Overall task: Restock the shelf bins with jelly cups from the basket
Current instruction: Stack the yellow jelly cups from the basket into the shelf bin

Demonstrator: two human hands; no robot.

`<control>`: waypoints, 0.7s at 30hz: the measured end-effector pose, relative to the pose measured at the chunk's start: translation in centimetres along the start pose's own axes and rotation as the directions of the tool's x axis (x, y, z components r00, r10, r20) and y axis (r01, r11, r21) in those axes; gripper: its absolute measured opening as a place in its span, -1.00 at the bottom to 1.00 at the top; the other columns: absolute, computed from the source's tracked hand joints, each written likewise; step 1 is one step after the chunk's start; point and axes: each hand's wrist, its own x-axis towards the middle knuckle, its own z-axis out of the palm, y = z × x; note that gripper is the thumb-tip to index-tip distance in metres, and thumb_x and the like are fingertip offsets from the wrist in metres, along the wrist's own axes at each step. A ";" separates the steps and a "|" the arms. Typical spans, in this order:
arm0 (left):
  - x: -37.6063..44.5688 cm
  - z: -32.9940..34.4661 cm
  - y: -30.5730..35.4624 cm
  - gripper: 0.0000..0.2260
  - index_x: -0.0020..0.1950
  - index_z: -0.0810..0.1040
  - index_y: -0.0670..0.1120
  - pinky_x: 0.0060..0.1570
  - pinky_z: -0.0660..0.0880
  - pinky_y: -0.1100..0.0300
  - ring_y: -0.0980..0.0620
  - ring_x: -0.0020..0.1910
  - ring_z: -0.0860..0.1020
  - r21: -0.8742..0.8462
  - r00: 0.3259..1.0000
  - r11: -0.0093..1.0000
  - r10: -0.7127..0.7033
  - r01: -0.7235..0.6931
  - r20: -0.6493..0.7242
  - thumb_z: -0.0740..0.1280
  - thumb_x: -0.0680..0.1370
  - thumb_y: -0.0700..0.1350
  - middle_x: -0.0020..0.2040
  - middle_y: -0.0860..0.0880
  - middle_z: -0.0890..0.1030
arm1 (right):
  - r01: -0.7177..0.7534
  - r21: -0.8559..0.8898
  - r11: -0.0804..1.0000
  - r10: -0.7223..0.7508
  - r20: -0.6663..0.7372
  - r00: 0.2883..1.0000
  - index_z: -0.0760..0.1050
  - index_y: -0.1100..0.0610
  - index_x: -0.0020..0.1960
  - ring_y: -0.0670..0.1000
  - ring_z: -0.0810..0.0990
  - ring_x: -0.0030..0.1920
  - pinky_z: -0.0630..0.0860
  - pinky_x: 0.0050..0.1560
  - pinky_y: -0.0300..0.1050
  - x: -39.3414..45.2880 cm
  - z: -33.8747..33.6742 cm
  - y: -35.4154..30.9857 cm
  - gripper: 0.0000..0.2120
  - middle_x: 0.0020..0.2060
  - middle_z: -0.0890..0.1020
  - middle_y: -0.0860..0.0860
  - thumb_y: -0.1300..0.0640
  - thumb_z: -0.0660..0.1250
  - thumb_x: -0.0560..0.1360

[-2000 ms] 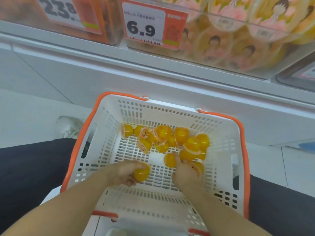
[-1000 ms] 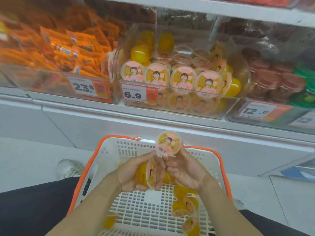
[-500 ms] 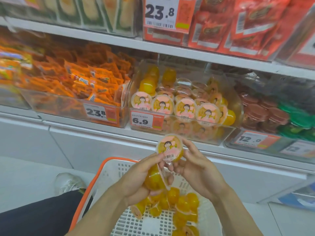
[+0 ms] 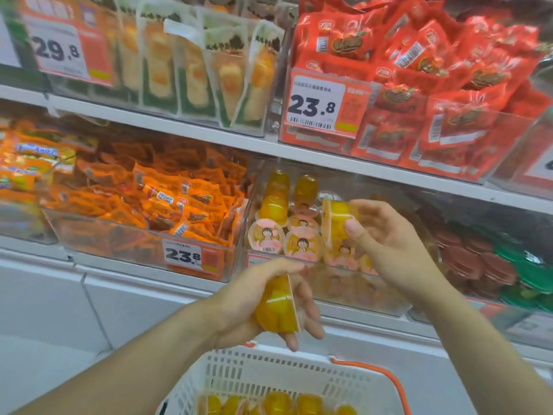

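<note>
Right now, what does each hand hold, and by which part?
The left hand grips a yellow jelly cup around its body. The right hand pinches another jelly cup by its sides, at the jelly-cup bin.

You have two hands up: your left hand [image 4: 263, 307] grips one jelly cup [image 4: 276, 307], your right hand [image 4: 386, 235] pinches a second jelly cup [image 4: 336, 218]. One white basket [image 4: 287, 375] sits near you; at least five more cups show along its floor, the rest cut off. You face two shelf boards and four readable price tags: one 29.8 [image 4: 57, 50], two 23.8 [image 4: 312, 104] [image 4: 182, 254]. The clear jelly bin [image 4: 344, 283] holds too many cups to count.
</note>
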 end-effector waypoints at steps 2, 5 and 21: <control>0.5 0.2 0.9 -0.68 -0.23 0.51 -0.23 -0.28 0.57 -0.05 -0.35 0.05 0.60 0.091 0.992 0.996 0.022 -0.011 -0.125 0.24 0.59 -0.02 -0.43 -0.22 0.59 | 0.009 -0.245 0.969 -0.010 -0.002 1.000 0.42 0.02 0.26 0.01 0.67 -0.11 0.56 -0.15 -0.15 2.9 0.4 -0.1 -0.59 0.04 0.64 -0.04 -0.09 0.41 0.49; 1.4 0.8 1.4 -0.64 -0.13 0.52 -0.28 -0.38 0.58 0.09 -0.30 -0.14 0.62 -0.185 0.995 0.977 0.103 -0.102 -0.004 0.24 0.50 0.04 -0.23 -0.28 0.56 | -0.058 -0.580 0.812 0.044 -0.039 0.998 0.35 0.15 0.29 0.12 0.60 0.03 0.43 -0.09 -0.09 7.0 1.7 0.6 -0.55 0.04 0.61 0.06 -0.06 0.39 0.54; 1.6 0.0 2.5 -0.52 -0.04 0.54 -0.36 -0.46 0.58 0.12 -0.30 -0.20 0.63 -0.440 0.903 0.792 0.408 -0.423 -0.136 0.19 0.50 0.10 -0.16 -0.32 0.57 | 0.029 -0.757 0.653 -0.034 0.010 0.999 0.56 0.06 0.08 0.14 0.60 0.02 0.49 -0.08 -0.13 13.7 6.1 2.8 -0.71 0.02 0.62 0.09 -0.04 0.44 0.42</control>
